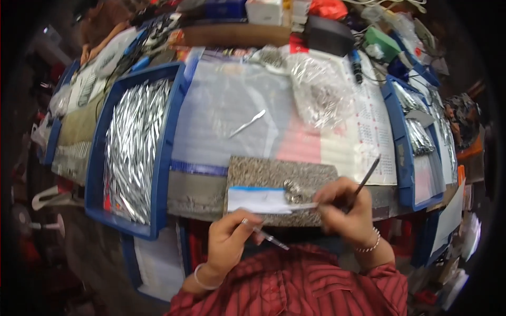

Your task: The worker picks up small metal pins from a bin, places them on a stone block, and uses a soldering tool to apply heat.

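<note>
My left hand (230, 241) pinches a slim silver metal piece (273, 240) between thumb and fingers, low over my lap. Across from it, my right hand (349, 211) is closed around a dark pencil-like rod (369, 176) that sticks up past the knuckles. A thin pale strip (304, 207) reaches left from its fingertips; blur hides what it is. Below the hands' far side lies a speckled stone slab (279, 168), bearing a white pad with a blue edge (256, 200) and a little heap of small metal parts (296, 193).
One slender silver piece (247, 124) lies on the clear plastic sheet (216, 95). A blue bin (162, 152) of similar pieces stands left, another blue bin (401, 158) right. Beyond the slab sits a clear plastic bag (321, 95). Another person's arm (108, 37) shows far left.
</note>
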`<state>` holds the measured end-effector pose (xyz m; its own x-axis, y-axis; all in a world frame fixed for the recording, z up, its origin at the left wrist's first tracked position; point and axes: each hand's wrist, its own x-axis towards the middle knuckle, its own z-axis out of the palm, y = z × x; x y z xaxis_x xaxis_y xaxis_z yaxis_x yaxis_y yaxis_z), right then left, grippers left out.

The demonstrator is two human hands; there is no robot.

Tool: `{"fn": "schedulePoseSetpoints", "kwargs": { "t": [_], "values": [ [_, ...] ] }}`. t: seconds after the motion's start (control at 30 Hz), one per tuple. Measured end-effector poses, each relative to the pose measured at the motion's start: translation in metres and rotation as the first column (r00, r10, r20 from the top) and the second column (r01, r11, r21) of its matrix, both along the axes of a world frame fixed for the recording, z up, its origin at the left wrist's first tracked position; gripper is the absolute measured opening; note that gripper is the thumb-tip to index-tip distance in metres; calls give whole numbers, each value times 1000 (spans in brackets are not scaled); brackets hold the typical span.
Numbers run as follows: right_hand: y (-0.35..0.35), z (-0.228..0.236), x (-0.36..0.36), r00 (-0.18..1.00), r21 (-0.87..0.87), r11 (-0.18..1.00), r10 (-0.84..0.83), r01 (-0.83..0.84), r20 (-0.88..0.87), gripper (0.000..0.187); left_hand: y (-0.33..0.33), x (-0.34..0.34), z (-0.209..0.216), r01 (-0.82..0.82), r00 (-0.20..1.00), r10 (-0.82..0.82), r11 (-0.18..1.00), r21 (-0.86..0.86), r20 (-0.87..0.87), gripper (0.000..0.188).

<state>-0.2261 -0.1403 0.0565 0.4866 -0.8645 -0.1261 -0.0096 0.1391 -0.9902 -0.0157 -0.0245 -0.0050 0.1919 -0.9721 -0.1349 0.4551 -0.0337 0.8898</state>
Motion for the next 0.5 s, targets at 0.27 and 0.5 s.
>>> {"fn": "schedulePoseSetpoints", "kwargs": {
  "t": [0.27, 0.5],
  "values": [
    [29, -23, 14, 967, -499, 838, 119, -219, -225, 15, -9, -13, 10, 3, 983, -14, 998, -63, -182, 27],
    [40, -24, 18, 954, -552, 798, 90, -241, -286, 23, 1, -10, 3, -45, 962, 35, 999, -31, -271, 26]
  ]
}}
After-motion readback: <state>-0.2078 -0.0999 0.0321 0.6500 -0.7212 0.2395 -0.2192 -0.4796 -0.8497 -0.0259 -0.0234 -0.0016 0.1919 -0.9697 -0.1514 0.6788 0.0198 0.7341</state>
